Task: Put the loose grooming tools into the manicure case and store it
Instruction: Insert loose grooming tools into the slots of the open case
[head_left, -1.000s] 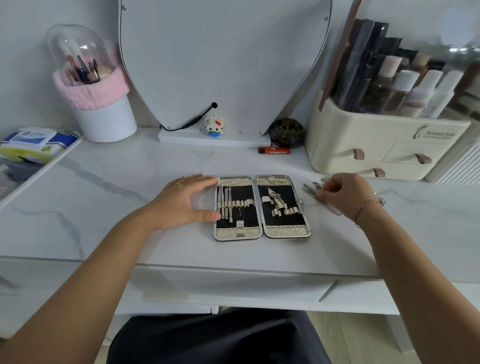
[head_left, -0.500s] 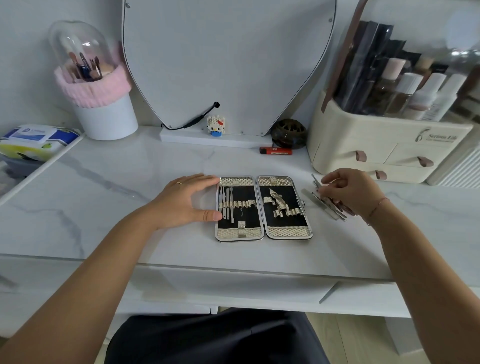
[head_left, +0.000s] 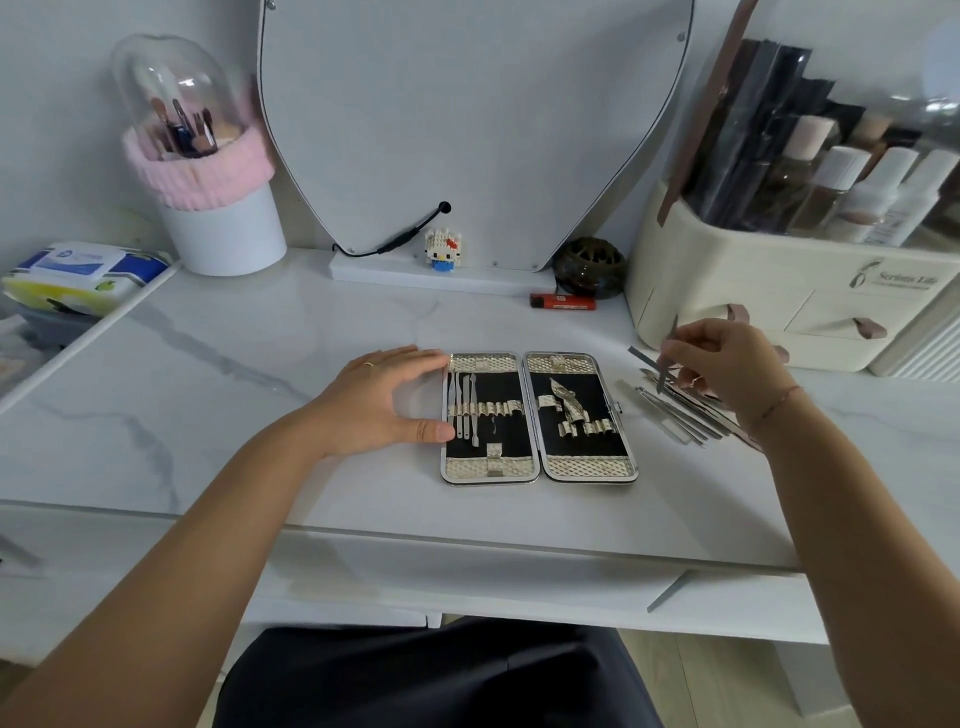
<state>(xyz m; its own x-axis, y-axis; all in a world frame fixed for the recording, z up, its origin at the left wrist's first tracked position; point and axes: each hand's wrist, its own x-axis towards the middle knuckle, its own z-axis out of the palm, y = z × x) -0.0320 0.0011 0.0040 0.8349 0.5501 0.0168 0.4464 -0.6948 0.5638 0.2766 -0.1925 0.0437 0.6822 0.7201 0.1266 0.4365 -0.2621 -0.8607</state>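
The manicure case (head_left: 538, 470) lies open and flat on the white marble tabletop, black inside with gold loops. Several slim tools sit in its left half and a clipper (head_left: 566, 397) in its right half. My left hand (head_left: 382, 400) rests against the case's left edge, fingers straight and thumb touching the rim. To the right of the case lies a pile of loose metal tools (head_left: 675, 410). Above that pile my right hand (head_left: 724, 364) pinches one thin metal tool (head_left: 667, 358), lifted and nearly upright.
A cream organiser (head_left: 779, 291) with bottles and small drawers stands at the back right. A red lighter (head_left: 562, 301), a dark round pot (head_left: 589, 265), a mirror (head_left: 467, 119) and a small figure (head_left: 443, 251) line the back. A brush holder (head_left: 208, 171) and wipes pack (head_left: 83, 273) sit left.
My right hand has picked one thin tool out of the loose pile and raised it. My left hand has stayed against the case.
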